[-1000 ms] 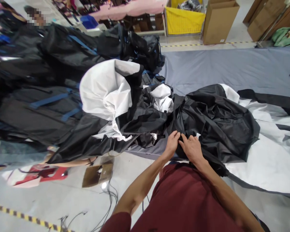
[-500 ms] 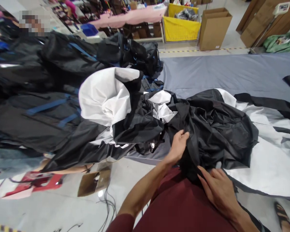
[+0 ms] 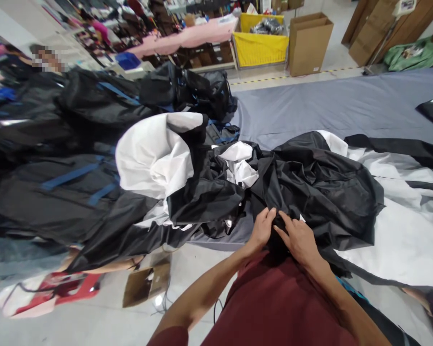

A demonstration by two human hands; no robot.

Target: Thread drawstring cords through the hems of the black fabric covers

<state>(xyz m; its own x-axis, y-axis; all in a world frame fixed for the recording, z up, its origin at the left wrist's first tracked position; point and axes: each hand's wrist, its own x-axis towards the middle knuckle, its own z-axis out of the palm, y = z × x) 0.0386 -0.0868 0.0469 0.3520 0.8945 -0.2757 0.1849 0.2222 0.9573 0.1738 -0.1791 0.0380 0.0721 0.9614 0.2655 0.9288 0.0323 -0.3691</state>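
A crumpled black fabric piece with a white underside point(image 3: 321, 182) lies on the table's front edge, close to my body. My left hand point(image 3: 262, 229) pinches its near edge between thumb and fingers. Just to the right, my right hand point(image 3: 299, 239) has thumb and forefinger closed on the same edge, with the fingertips of both hands almost meeting. A small white bit shows beside the right hand's knuckles; I cannot make out what it is. Left of my hands lies another bunched black and white fabric piece point(image 3: 155, 158).
Black backpacks with blue straps point(image 3: 82, 180) are piled on the left. A grey cloth point(image 3: 292, 101) covers the table, and white fabric point(image 3: 407, 240) spreads at the right. Beyond stand a yellow bin point(image 3: 261, 50) and a cardboard box point(image 3: 309, 45). Other people are at the far left.
My right hand has moved left and up along the fabric edge, closer to my left hand. My left hand has slid slightly down and left, still pinching the fabric.
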